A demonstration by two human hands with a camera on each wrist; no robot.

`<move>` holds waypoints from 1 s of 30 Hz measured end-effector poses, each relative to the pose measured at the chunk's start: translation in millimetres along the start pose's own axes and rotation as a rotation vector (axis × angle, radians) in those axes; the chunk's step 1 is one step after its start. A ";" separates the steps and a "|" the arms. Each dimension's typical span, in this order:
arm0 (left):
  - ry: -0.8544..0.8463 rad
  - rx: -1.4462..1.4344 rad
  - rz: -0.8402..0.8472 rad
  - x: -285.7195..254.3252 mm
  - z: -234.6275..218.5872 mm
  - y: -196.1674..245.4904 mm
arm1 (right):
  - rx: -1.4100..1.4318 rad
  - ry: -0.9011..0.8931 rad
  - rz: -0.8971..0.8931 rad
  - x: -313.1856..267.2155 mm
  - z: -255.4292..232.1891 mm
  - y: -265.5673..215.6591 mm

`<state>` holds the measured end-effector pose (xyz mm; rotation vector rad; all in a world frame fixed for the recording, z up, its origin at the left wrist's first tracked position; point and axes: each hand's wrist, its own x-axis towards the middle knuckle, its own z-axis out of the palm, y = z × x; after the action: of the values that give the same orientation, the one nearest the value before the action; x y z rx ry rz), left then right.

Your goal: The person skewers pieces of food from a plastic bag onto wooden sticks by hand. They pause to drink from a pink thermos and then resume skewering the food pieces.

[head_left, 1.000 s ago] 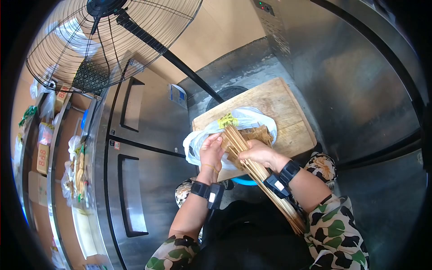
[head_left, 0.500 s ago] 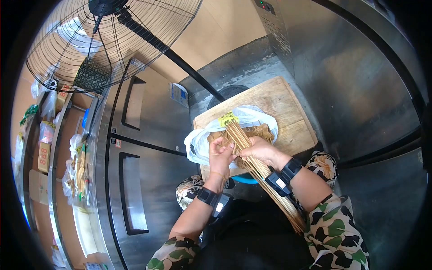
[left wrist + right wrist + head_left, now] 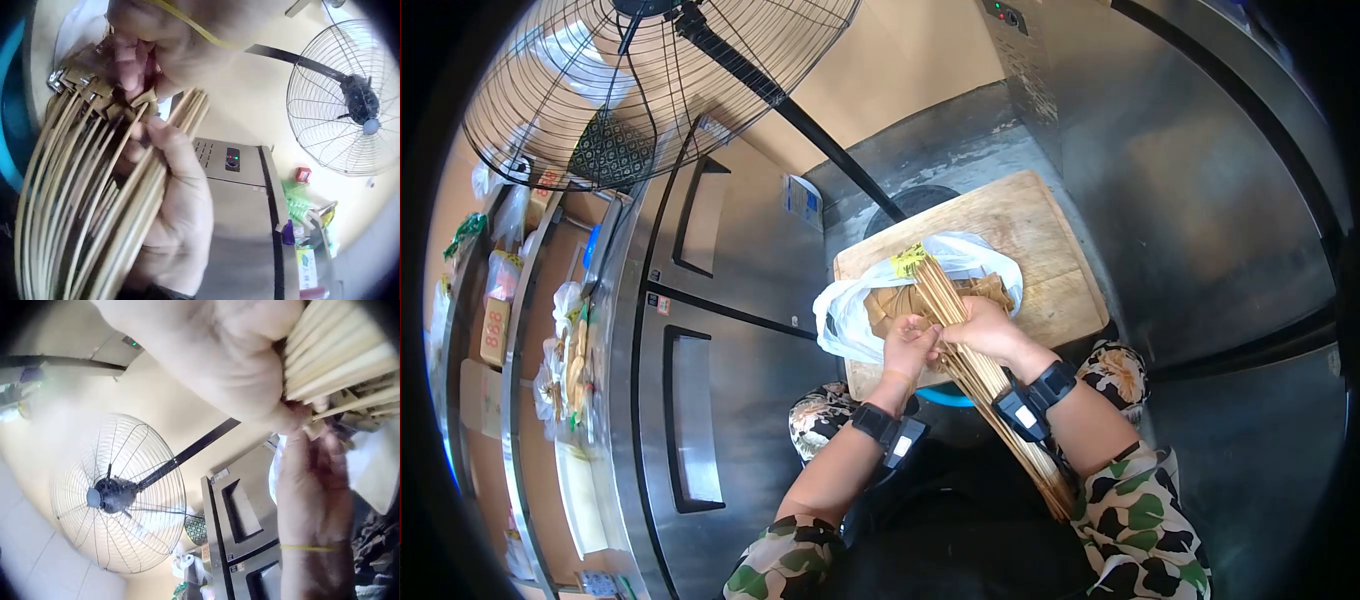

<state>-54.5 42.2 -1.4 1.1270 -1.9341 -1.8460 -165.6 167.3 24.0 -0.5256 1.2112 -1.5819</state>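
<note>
The right hand (image 3: pixel 990 330) grips a thick bundle of thin wooden sticks (image 3: pixel 1020 440) that slants down toward the right forearm. Close beside it, the left hand (image 3: pixel 908 350) pinches a small folded brown piece (image 3: pixel 145 100) on the end of one stick, seen in the left wrist view. More brown folded pieces (image 3: pixel 87 87) sit on the ends of other sticks there. Under the hands, a white plastic bag (image 3: pixel 840 310) lies open around flat brown sheets (image 3: pixel 888 305). In the right wrist view the left hand (image 3: pixel 315 500) meets the right hand's fingertips at the sticks.
The bag rests on a wooden board (image 3: pixel 1040 240), with a blue rim (image 3: pixel 945 397) below its near edge. A black stand fan (image 3: pixel 830 150) leans across the upper left. Steel cabinets (image 3: pixel 740 300) stand at both sides; shelves (image 3: pixel 515 330) with bagged goods are far left.
The left hand has moved right, from beside the bundle to the right hand's fingertips, and its fingers have closed in a pinch. The right hand still grips the bundle.
</note>
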 end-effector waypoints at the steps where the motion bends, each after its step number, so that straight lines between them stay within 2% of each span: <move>1: -0.016 -0.025 0.001 3.5 -0.5 -7.1 | 0.216 -0.076 0.053 0.0 -0.8 -0.1; 2: -0.042 0.005 0.074 3.3 -1.7 -9.4 | 0.292 -0.127 0.116 -6.5 1.6 -10.7; 5: -0.061 0.025 0.033 9.7 -13.1 -9.9 | 0.400 -0.166 0.209 -3.7 2.8 -2.6; 6: 0.004 0.074 0.059 13.0 -21.5 -13.3 | 0.389 -0.192 0.228 -5.7 1.7 -3.5; 9: 0.177 0.463 0.394 34.1 -57.5 -24.8 | 0.380 -0.190 0.265 0.5 0.9 2.6; 10: 0.219 0.605 0.343 33.5 -65.5 -23.2 | 0.408 -0.211 0.269 0.8 -0.5 3.4; 13: 0.200 1.149 0.315 24.0 -75.8 -14.8 | 0.419 -0.185 0.265 2.2 -1.1 4.7; 14: 0.162 1.120 0.135 17.9 -71.6 -3.7 | 0.422 -0.177 0.249 2.2 -0.6 5.7; 17: 0.195 1.170 0.125 16.1 -68.7 -6.9 | 0.380 -0.153 0.253 0.1 0.2 1.9; 23: 0.330 1.097 0.292 34.3 -72.3 -6.4 | 0.385 -0.137 0.257 1.2 -0.1 3.1; 27: 0.401 1.150 0.224 40.9 -60.7 17.6 | 0.392 -0.140 0.269 -0.3 0.7 0.8; 28: 0.402 1.213 0.150 51.4 -63.0 14.3 | 0.401 -0.146 0.268 0.5 0.9 2.4; 30: 0.390 1.187 0.181 60.2 -68.6 13.9 | 0.407 -0.140 0.274 0.9 1.5 2.8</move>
<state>-55.8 -49.9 3.6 1.3254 -2.7159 -0.1891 -163.4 166.0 21.8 -0.1930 0.7886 -1.4755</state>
